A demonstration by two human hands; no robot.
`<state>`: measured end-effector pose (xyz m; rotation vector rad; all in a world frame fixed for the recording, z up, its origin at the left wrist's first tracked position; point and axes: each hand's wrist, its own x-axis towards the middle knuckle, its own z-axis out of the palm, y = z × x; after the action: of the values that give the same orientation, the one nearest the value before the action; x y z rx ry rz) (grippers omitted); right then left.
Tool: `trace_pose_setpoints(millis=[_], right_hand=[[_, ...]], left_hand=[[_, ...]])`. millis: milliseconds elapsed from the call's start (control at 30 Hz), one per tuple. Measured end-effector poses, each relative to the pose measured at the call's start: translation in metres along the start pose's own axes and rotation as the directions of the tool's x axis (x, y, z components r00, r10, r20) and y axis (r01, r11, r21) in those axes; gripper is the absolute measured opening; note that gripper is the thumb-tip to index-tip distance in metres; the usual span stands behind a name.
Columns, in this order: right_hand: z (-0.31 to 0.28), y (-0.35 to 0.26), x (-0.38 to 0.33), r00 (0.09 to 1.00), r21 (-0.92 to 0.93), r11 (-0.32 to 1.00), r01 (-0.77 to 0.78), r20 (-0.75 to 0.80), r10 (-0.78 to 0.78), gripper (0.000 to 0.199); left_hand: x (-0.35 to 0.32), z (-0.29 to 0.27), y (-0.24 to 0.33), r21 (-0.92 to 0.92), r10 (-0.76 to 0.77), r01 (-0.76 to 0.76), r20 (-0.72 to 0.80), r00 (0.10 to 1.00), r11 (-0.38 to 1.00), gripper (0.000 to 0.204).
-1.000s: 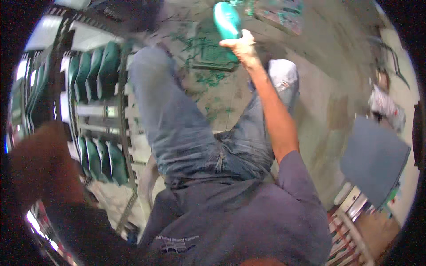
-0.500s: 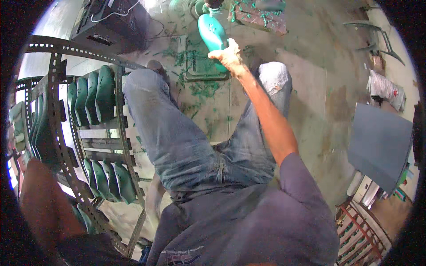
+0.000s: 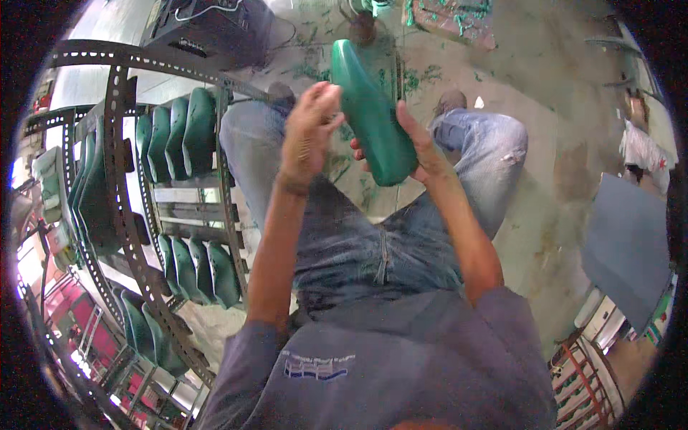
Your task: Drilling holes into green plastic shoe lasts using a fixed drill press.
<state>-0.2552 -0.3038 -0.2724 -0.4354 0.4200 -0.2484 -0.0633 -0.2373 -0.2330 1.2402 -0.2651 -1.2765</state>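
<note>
A green shoe last [image 3: 373, 118] is held over the space between my knees, its narrow end pointing away from me. My right hand [image 3: 423, 147] grips the wide near end, thumb on the right side and fingertips showing on the left. Just left of the last, my left hand [image 3: 308, 136] is raised with thumb and fingers apart. Its fingertips are close to the last's side; whether they touch it I cannot tell.
At left stands a slotted metal rack [image 3: 118, 115] holding several green lasts [image 3: 199, 136]. Behind it sits a dark box-shaped unit [image 3: 204, 36] with a cable. Green shavings litter the floor and a block [image 3: 455, 18] at the far side. A grey panel [image 3: 623, 247] is at right.
My right hand has drawn the shoe last back toward me from the far side. My left arm has come from beside the rack to the last's left side.
</note>
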Motion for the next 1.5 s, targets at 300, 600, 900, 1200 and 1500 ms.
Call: trace_pose_setpoints(millis=[300, 600, 900, 1200, 1500], right_hand=[[-0.044, 0.059, 0.026, 0.896, -0.037, 0.996, -0.076, -0.442, 0.052, 0.048], [-0.010, 0.054, 0.014, 0.722, -0.907, 0.403, -0.123, -0.361, -0.591, 0.036], [0.058, 0.052, -0.019, 0.825, -0.747, 0.645, 0.158, -0.259, -0.502, 0.087], [0.073, 0.029, -0.035, 0.886, -0.607, 0.788, 0.097, -0.308, -0.347, 0.085], [0.055, 0.034, -0.048, 0.860, -0.703, 0.695, 0.150, -0.254, -0.442, 0.078]], left_hand=[[0.013, 0.008, -0.061, 0.204, 0.150, -0.162, 0.074, 0.986, 0.965, 0.049], [0.013, -0.004, -0.062, 0.270, 0.487, -0.472, 0.011, 0.873, 0.840, 0.039], [0.009, -0.004, -0.049, -0.448, -0.027, 0.185, 0.336, 0.941, 0.875, 0.064], [0.033, -0.033, -0.039, -0.259, -0.135, 0.160, 0.112, 0.984, 0.952, 0.026], [0.054, -0.026, -0.012, 0.052, -0.174, 0.173, 0.027, 0.984, 0.984, 0.022]])
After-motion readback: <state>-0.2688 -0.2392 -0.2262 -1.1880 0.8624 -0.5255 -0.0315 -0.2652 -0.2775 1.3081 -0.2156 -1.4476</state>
